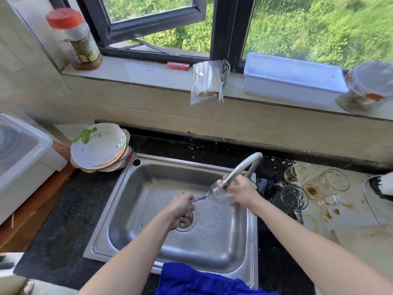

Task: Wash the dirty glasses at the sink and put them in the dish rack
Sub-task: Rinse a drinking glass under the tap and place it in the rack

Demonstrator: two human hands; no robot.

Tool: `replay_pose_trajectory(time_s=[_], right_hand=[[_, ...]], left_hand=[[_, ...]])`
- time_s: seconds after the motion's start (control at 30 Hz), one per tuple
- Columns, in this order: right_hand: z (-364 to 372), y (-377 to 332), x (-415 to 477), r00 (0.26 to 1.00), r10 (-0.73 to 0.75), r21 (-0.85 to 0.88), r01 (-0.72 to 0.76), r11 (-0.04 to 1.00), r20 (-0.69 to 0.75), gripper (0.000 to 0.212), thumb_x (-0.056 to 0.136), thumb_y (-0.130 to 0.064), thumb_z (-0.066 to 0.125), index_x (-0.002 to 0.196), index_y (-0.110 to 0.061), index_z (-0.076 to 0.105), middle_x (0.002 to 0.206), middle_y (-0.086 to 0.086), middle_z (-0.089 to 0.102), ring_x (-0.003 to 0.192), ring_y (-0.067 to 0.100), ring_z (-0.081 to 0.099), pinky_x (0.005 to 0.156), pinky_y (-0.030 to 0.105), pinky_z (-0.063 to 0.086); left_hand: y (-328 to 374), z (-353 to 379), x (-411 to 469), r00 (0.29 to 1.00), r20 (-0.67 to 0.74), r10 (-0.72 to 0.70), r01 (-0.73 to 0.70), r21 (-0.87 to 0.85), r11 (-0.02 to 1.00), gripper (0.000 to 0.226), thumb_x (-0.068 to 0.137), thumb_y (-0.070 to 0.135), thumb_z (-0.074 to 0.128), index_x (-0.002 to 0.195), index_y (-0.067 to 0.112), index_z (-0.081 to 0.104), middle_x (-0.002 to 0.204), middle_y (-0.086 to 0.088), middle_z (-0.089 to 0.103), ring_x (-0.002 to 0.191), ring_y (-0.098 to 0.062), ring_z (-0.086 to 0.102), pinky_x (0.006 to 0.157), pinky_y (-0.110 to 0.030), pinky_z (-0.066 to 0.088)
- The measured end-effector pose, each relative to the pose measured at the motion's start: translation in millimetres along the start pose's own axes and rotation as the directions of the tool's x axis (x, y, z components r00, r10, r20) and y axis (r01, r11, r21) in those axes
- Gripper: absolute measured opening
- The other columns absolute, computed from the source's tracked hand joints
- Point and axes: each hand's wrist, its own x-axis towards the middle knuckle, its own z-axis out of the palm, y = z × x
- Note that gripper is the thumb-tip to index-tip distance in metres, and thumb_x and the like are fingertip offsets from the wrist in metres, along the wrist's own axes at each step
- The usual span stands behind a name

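Blue cloth (191, 279) drapes the sink's (127, 209) front rim. Over it the left hand (181, 209) pinches a wine glass (220, 193) by the stem; the right hand (241, 191) seems curled round its bowl, under the tap (240, 167). Dirty glasses (314, 184) sit on stained counter (350, 211) to the sink's right.

Left of my steel-grey sink (131, 209) — white plates (100, 145) with green-and-orange print; at its near rim, a blue cloth (191, 279).

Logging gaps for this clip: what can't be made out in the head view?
Head view:
Dish rack: none identifiable; possibly off-frame.
Wine glass bowl: blurred under the faucet, partly covered by the right hand; cleanliness unclear.
Drain: partly behind the left hand.
Black-and-white object: cut off by the right edge.
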Motion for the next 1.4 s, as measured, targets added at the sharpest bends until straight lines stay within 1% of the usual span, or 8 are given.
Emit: replay_pose_trajectory(time_s=[0.13,0.4,0.53,0.7,0.77,0.87,1.07,1.4], right_hand=[[16,7,-12,0.893,-0.404,-0.738,0.137,0.661,-0.196,0.029,0.095,-0.041,0.05,0.113,-0.02,0.06,0.116,0.0,0.05,0.105,0.022,0.053,0.088,0.04,0.046],[24,-7,-18,0.888,-0.446,-0.841,0.326,0.432,0.115,0.055,0.096,-0.055,0.021,0.094,-0.027,0.069,0.094,-0.007,0.066,0.097,0.019,0.056,0.092,0.037,0.036],[10,-20,-10,0.957,-0.276,-0.682,0.145,0.716,-0.085,0.038,0.096,-0.048,0.043,0.067,-0.027,0.058,0.068,-0.005,0.06,0.076,0.022,0.062,0.067,0.03,0.042],[13,-15,-18,0.963,-0.253,-0.702,0.241,0.67,0.089,0.054,0.08,-0.076,0.045,0.097,-0.031,0.069,0.09,-0.009,0.07,0.084,0.01,0.063,0.075,0.03,0.052],[5,-20,-19,0.995,-0.045,-0.398,0.076,0.914,0.087,0.042,0.084,-0.057,0.065,0.094,-0.016,0.066,0.073,-0.01,0.067,0.066,0.005,0.063,0.061,0.025,0.052],[-5,-23,-18,0.957,0.194,0.044,-0.208,0.977,0.217,0.022,0.096,-0.024,0.059,0.112,-0.01,0.061,0.099,0.005,0.068,0.089,0.023,0.071,0.074,0.043,0.06],[-7,-12,-22,0.992,0.092,0.276,-0.113,0.954,0.088,0.04,0.087,-0.022,0.07,0.124,-0.008,0.061,0.119,0.003,0.065,0.094,0.022,0.07,0.063,0.038,0.058],[-3,24,-56,0.907,-0.412,-0.429,0.338,0.838,-0.09,0.066,0.069,-0.035,0.085,0.127,-0.027,0.054,0.12,-0.014,0.046,0.111,-0.003,0.047,0.092,0.001,0.03]], left_hand=[[1,27,2,0.997,-0.066,0.034,-0.031,0.038,0.999,0.003,0.089,0.016,0.034,0.087,0.017,0.033,0.065,-0.003,0.035,0.042,-0.01,0.02,0.041,-0.016,0.011],[1,20,-2,0.908,-0.161,0.387,-0.311,0.358,0.88,0.01,0.091,0.02,0.039,0.082,0.016,0.038,0.079,-0.002,0.042,0.069,-0.02,0.037,0.061,-0.034,0.032],[5,20,-9,0.875,-0.139,0.464,-0.364,0.443,0.819,0.01,0.093,0.017,0.038,0.084,0.015,0.034,0.08,0.001,0.036,0.071,-0.018,0.034,0.069,-0.036,0.032],[6,5,-6,0.861,-0.131,0.491,-0.386,0.46,0.8,0.008,0.092,0.014,0.038,0.084,0.015,0.04,0.081,0.0,0.042,0.073,-0.017,0.039,0.069,-0.035,0.034],[6,3,-6,0.871,-0.1,0.48,-0.398,0.43,0.811,0.008,0.091,0.013,0.041,0.083,0.015,0.042,0.079,0.0,0.042,0.071,-0.016,0.038,0.066,-0.033,0.033],[10,4,-4,0.885,-0.145,0.442,-0.398,0.256,0.881,0.007,0.091,0.015,0.045,0.086,0.015,0.05,0.078,-0.002,0.046,0.06,-0.014,0.037,0.053,-0.026,0.032],[18,10,14,0.971,-0.185,0.153,-0.204,-0.299,0.932,0.033,0.092,0.014,0.062,0.119,0.006,0.045,0.09,-0.013,0.051,0.053,-0.016,0.045,0.038,-0.02,0.037],[16,73,23,0.999,-0.013,-0.048,0.035,-0.513,0.857,0.007,0.09,0.0,0.057,0.084,0.0,0.061,0.056,-0.009,0.063,0.037,-0.01,0.051,0.044,-0.018,0.041]])
